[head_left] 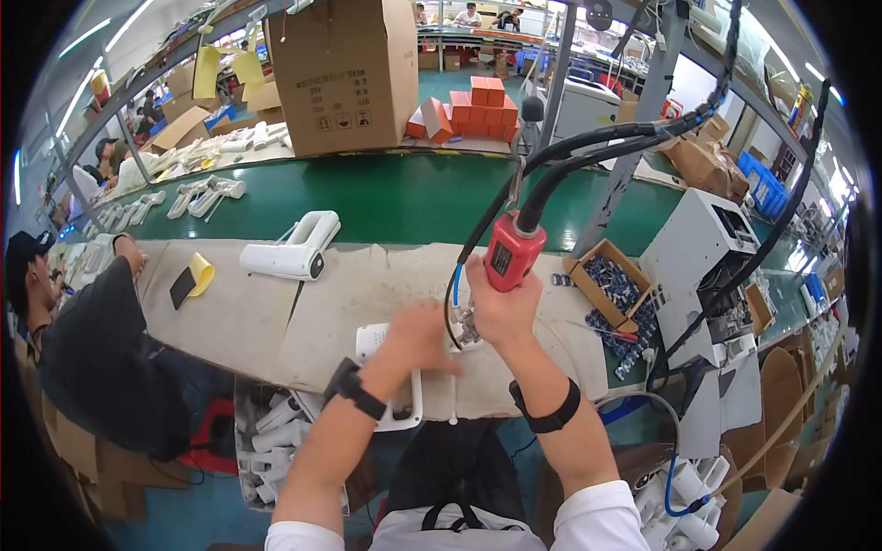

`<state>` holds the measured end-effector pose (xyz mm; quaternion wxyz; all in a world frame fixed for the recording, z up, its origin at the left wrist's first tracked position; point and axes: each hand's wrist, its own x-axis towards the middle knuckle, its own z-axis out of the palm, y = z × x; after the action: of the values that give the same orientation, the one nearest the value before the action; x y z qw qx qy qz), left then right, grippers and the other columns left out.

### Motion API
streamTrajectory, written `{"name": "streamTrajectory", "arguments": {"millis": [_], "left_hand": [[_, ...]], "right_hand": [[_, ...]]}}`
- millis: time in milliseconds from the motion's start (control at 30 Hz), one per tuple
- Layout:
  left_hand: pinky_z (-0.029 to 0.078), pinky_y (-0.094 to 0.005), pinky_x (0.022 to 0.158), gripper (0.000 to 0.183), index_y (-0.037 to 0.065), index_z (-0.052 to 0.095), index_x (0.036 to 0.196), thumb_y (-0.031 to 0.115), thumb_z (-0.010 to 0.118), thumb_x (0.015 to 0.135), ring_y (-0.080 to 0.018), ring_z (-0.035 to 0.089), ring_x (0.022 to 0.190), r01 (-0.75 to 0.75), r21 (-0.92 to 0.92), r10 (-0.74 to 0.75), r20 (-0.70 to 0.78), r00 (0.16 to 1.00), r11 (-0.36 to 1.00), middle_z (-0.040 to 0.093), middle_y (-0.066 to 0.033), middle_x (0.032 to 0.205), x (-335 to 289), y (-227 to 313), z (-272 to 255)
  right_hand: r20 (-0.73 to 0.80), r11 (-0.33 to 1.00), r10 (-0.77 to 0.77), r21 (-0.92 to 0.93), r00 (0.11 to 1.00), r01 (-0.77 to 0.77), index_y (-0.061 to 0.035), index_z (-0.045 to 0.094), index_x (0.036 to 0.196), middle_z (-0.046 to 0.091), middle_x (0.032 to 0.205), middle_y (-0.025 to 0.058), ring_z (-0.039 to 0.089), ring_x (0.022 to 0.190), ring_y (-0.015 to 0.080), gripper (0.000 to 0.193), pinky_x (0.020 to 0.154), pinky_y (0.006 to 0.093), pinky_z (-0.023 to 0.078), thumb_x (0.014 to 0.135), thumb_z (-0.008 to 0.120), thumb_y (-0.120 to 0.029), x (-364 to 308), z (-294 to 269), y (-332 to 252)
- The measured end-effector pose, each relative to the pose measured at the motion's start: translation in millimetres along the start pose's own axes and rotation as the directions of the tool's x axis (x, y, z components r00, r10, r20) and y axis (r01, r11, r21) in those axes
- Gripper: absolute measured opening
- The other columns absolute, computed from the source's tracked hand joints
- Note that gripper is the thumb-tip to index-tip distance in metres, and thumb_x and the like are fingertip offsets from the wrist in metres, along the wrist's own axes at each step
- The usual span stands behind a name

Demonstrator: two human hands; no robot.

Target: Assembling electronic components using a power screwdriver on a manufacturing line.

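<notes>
My right hand [508,308] is wrapped round a red power tool [514,253] that hangs from a hook, with thick black cables running to it. Metal parts [466,323] show below the tool, partly behind that hand. A white plastic housing with a loop handle [371,338] lies on the beige mat [349,303], its upper part under my left hand [418,340]. That hand is smeared by motion, so its grip on the housing is unclear. Farther left rests a second white device of similar shape [292,254].
At the right, a cardboard box [594,275] of small parts stands beside a red-handled screwdriver [623,335] and a white machine [684,266]. A green conveyor [395,197] runs behind. A co-worker [101,349] sits at the left. Bins of white housings [276,450] stand below.
</notes>
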<state>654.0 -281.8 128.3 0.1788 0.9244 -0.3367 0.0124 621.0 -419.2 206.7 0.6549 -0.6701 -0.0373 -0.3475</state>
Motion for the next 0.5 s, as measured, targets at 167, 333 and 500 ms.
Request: {"name": "streamTrajectory", "arguments": {"millis": [167,333,500], "left_hand": [[0.047,-0.0421,0.088,0.093,0.005,0.057,0.117,0.059,0.083,0.045,-0.0343,0.06,0.102,0.103,0.153,-0.126,0.153,0.98,0.983,0.063,-0.0169,0.108,-26,-44,-28],[0.049,-0.0389,0.086,0.085,0.001,0.06,0.105,0.058,0.082,0.046,-0.0322,0.063,0.096,0.228,-0.017,-0.211,0.322,0.923,0.973,0.066,-0.0168,0.1,-18,-19,-24],[0.05,-0.0396,0.084,0.088,-0.001,0.06,0.104,0.061,0.081,0.046,-0.032,0.063,0.098,0.24,0.042,-0.238,0.379,0.894,0.97,0.065,-0.0169,0.103,0,6,-18]], "right_hand": [[-0.026,0.998,-0.04,0.046,0.999,0.041,-0.0016,0.059,0.081,0.056,0.059,0.0001,0.052,0.05,0.0072,0.011,0.046,0.0225,0.041,0.087,0.065,-0.009,8,-4,-11],[-0.05,0.976,-0.112,0.18,0.992,0.12,-0.0005,0.058,0.082,0.055,0.058,0.0004,0.05,0.045,0.0068,0.011,0.043,0.0216,0.039,0.087,0.065,-0.008,23,9,-73],[-0.01,0.988,-0.128,0.081,0.992,0.128,-0.0009,0.06,0.078,0.055,0.056,0.0001,0.051,0.044,0.0069,0.016,0.043,0.0216,0.038,0.087,0.067,-0.011,30,26,-40]]}}
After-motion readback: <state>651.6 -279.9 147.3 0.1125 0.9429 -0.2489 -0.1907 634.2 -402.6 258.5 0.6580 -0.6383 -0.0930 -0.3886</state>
